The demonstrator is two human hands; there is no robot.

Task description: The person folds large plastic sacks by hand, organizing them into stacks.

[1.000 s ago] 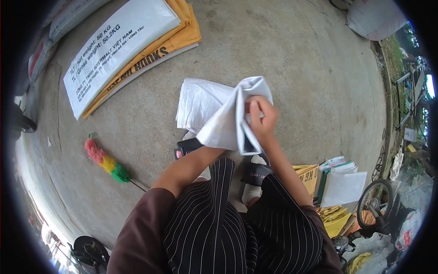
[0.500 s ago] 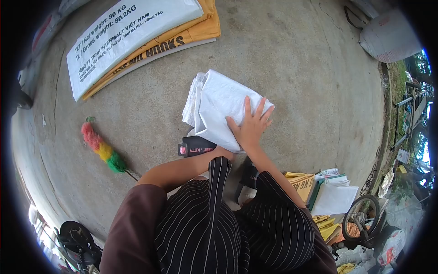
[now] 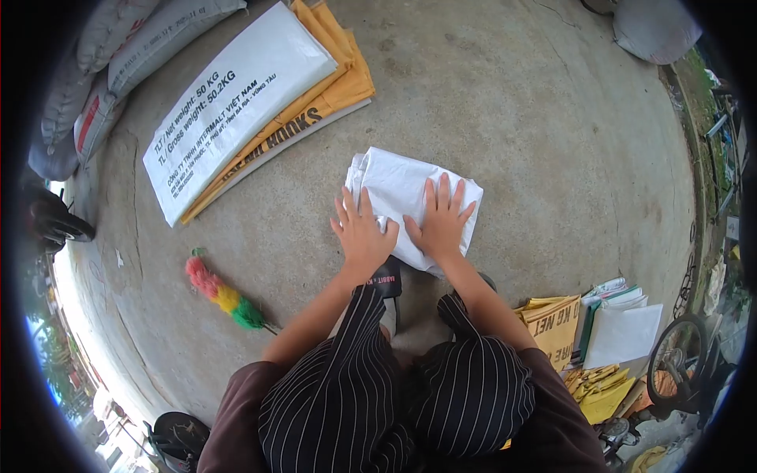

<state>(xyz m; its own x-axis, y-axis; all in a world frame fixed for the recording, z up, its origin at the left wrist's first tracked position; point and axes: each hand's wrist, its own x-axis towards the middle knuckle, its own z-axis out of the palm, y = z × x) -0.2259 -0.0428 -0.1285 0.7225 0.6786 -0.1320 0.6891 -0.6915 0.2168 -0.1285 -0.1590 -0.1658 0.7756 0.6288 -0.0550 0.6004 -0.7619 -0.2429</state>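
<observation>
A folded white sack lies on the concrete floor in front of my feet. My left hand rests on its left part, palm down with fingers spread. On the sack's right part my right hand lies flat, its fingers also apart. Neither hand grips anything that I can see; the palms hide parts of the sack. One dark slipper shows just below the sack, near my left wrist.
Flat white printed sacks lie on yellow ones at the upper left. A colourful duster is left of my arm. Folded sacks and a wheel stand at lower right. Filled sacks are at upper left.
My left hand has come out from beneath the near edge of the white sack onto its top. The sack now lies flatter, and the view has shifted.
</observation>
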